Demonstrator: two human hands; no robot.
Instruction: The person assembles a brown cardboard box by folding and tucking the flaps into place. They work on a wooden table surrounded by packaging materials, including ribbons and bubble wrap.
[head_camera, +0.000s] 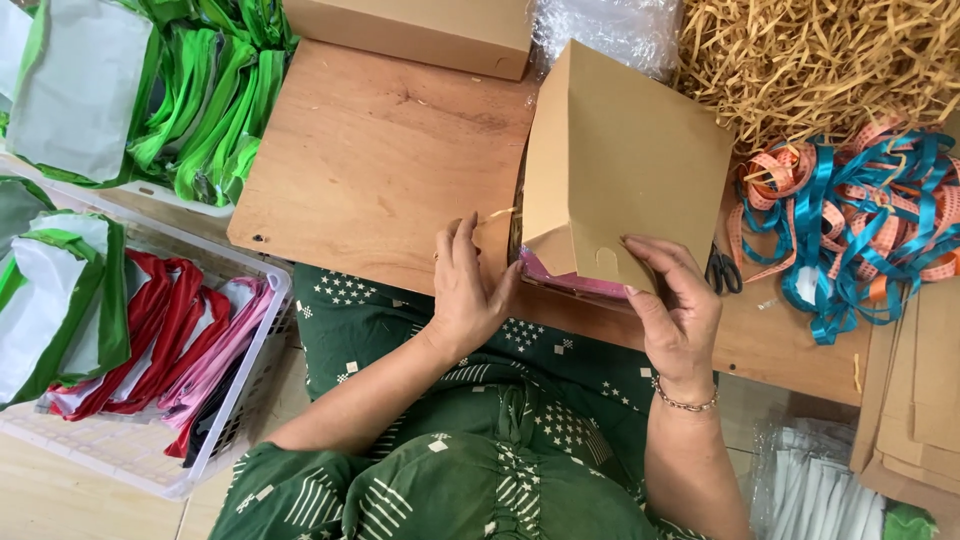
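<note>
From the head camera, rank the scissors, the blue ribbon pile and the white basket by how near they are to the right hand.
Measured from the right hand:
1. Scissors, right beside the hand on the board.
2. Blue ribbon pile, farther out on the right.
3. White basket, far across on the left, on the floor.

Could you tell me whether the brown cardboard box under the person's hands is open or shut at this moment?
Open: the brown box has its lid raised, tab flap unplugged under the right hand, pink contents visible below.

Brown cardboard box (625, 160) on wooden board (370, 160)
</note>
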